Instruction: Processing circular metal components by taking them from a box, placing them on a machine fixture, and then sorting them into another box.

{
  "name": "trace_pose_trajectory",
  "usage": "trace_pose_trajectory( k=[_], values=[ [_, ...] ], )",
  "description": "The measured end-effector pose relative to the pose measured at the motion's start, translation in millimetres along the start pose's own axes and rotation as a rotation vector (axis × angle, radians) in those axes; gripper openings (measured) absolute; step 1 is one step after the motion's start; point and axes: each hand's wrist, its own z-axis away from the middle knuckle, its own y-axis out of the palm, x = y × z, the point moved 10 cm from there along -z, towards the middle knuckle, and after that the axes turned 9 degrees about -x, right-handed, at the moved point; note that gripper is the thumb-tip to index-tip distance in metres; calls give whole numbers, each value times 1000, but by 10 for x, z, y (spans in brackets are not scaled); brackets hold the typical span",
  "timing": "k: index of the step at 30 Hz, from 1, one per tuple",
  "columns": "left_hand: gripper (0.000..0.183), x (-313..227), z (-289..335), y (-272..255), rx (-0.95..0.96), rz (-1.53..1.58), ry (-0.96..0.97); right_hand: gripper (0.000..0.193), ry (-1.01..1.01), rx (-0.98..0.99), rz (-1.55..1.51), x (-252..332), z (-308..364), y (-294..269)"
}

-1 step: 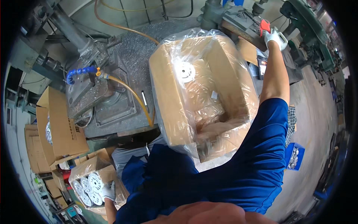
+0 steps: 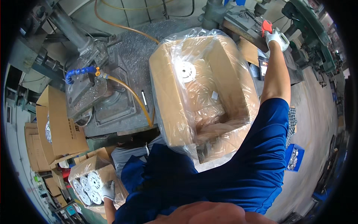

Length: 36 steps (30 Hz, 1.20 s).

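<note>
My left hand (image 2: 108, 192), in a white glove with greyish fingertips, reaches into a plastic-lined carton (image 2: 82, 167) at the lower left. Its fingers stretch out beside several white slotted discs (image 2: 95, 180) lying in there; I see none lifted. Far off at the upper right, my gloved right hand (image 2: 276, 40) is closed by a machine table, just beside a red tool or handle (image 2: 266, 27). What its fingers hold is hidden. Between my arms, a large carton (image 2: 173, 108) lined with clear plastic stands open, with a single white disc (image 2: 185, 71) inside against the left wall.
A metal-chip-covered bench (image 2: 136, 48) carries a machine base with a blue segmented hose (image 2: 80, 71) and a yellow hose (image 2: 138, 97). Another carton (image 2: 65, 130) stands left of it. At right, a blue bin (image 2: 294, 157) of small parts sits low; a green machine (image 2: 309, 33) rises behind.
The view has shifted very slightly. Both hands stay in the same places, and the discs and cartons look unmoved.
</note>
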Motion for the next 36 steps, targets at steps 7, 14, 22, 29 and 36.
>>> trace_pose_trajectory(
  k=[7, 14, 22, 29, 36],
  values=[
    [36, -95, -107, 30, 31, 51, -47, 50, -23, 32, 21, -5, -286, 137],
    [34, -288, -263, 32, 39, 96, 46, 47, 193, 85, -844, -1189, -333, -128],
    [33, -582, -480, 81, 99, -211, 101, 43, -133, 681, -746, -1205, 2110, -1548],
    [34, -1442, -678, -110, -28, 94, 469, 31, -564, 508, 96, -121, 3381, -1495],
    [33, -1202, -462, -63, -70, 147, 442, 29, -585, 449, 82, 177, 3499, -1554]
  ],
)
